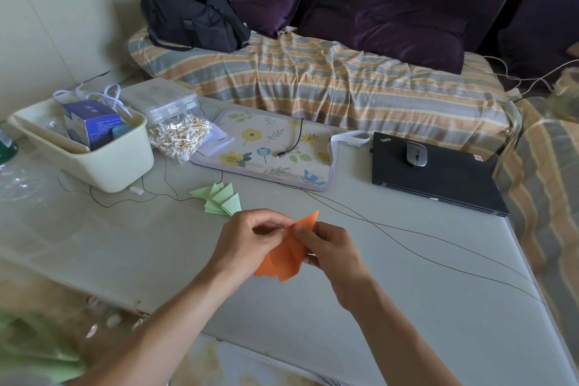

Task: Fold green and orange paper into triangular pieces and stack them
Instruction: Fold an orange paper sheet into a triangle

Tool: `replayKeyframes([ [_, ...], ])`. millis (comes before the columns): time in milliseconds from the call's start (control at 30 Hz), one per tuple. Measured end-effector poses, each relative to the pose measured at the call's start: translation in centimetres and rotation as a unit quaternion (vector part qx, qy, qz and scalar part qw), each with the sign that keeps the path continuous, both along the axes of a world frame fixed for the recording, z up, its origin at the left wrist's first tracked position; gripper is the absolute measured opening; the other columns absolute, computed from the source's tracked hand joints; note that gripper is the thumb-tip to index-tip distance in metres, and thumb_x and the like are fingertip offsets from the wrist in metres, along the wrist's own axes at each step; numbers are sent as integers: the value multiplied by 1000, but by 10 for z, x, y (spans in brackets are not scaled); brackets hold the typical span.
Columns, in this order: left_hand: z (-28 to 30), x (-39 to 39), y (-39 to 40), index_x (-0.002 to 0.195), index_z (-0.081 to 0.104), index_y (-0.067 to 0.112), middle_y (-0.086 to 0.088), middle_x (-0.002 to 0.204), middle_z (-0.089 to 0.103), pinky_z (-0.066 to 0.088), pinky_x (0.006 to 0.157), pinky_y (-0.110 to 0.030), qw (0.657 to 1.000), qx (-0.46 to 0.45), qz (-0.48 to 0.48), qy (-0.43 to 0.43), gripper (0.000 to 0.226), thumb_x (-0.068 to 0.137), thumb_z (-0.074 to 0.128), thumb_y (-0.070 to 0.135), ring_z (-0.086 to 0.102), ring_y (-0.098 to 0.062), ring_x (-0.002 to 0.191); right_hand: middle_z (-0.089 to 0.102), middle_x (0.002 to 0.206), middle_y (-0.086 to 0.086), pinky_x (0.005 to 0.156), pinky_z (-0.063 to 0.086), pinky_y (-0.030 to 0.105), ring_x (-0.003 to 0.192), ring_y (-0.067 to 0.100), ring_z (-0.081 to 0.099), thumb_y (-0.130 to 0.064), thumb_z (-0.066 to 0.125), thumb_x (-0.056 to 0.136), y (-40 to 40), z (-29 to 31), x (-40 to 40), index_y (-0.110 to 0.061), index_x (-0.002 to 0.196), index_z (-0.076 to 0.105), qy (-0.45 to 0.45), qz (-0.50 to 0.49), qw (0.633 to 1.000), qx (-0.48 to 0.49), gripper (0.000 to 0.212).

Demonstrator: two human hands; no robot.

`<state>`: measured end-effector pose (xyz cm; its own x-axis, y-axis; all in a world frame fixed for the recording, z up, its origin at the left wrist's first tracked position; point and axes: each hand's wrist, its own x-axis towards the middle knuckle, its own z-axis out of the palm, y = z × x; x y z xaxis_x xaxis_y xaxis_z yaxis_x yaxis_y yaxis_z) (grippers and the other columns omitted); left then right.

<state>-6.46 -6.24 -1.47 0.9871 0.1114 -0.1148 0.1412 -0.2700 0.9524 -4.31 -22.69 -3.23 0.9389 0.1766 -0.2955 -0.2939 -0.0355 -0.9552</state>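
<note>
Orange paper [286,255] is pinched between left hand [247,240] and right hand [329,249] fingertips.

We are seeing matt orange paper [289,252], creased smooth, and matt pale green folded paper pieces [221,199] lying on a table [391,307] that is looking smooth and faintly glossy. Toward its far left corner, a smooth cream plastic bin [103,163] is sitting. Along the far edge, a matt black laptop [438,177] is carrying a silvery mouse [416,153], and striped cloth [329,84] is lying rumpled beyond.
</note>
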Motion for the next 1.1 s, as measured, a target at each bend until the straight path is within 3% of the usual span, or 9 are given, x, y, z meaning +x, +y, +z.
replayKeyframes([
  [100, 0, 0, -1, 90, 80, 36, 12, 89, 77, 58, 70, -32, 1000, 1, 2, 5, 22, 89, 73, 15, 72, -7, 87, 73, 92, 16, 81, 61, 34, 84, 19, 68, -17, 66, 97, -1, 2, 0, 2, 99, 73, -2, -9, 1000, 14, 20],
  [233, 1, 0, -3, 88, 80, 34, 10, 85, 77, 55, 67, -29, 1000, -8, 7, -4, 17, 89, 75, 18, 71, -7, 83, 71, 88, 14, 82, 61, 37, 83, 20, 67, -17, 66, 97, 0, 2, 0, 4, 97, 73, -4, -11, 1000, 10, 22],
  [367, 1, 0, -3, 87, 79, 36, 10, 85, 77, 58, 69, -39, 1000, -11, 12, 1, 17, 88, 75, 19, 72, -10, 83, 73, 93, 24, 83, 62, 35, 83, 20, 68, -15, 64, 97, 0, 3, 0, 4, 95, 72, -6, -26, 1000, 15, 21],
  [567, 2, 0, -3, 85, 79, 39, 11, 86, 77, 58, 70, -42, 1000, -8, 13, 11, 18, 86, 77, 21, 72, -12, 83, 71, 77, 7, 87, 58, 38, 74, 18, 62, -17, 66, 96, -7, 6, 4, -8, 88, 76, -1, -102, 994, 38, 16],
  [767, 3, 0, -3, 84, 79, 39, 11, 82, 76, 53, 63, -34, 1000, -9, 19, 16, 19, 85, 78, 20, 70, -9, 76, 73, 77, 8, 81, 56, 33, 72, 16, 64, -16, 64, 96, -7, 7, 4, -7, 87, 75, -14, -117, 993, 30, 17],
  [900, 3, 0, -3, 84, 80, 37, 9, 85, 77, 53, 66, -36, 999, -20, 22, 20, 18, 85, 78, 19, 72, -16, 82, 72, 80, 7, 82, 57, 33, 76, 16, 64, -16, 62, 97, -8, 8, 3, -6, 89, 73, -18, -114, 992, 41, 16],
  [1100, 4, 1, -2, 86, 80, 35, 9, 88, 77, 50, 62, -30, 998, -46, 36, 29, 16, 87, 77, 20, 71, -14, 82, 77, 91, 10, 84, 60, 30, 84, 16, 70, -20, 62, 99, -4, 7, 0, 0, 100, 71, 9, -41, 998, 55, 22],
])
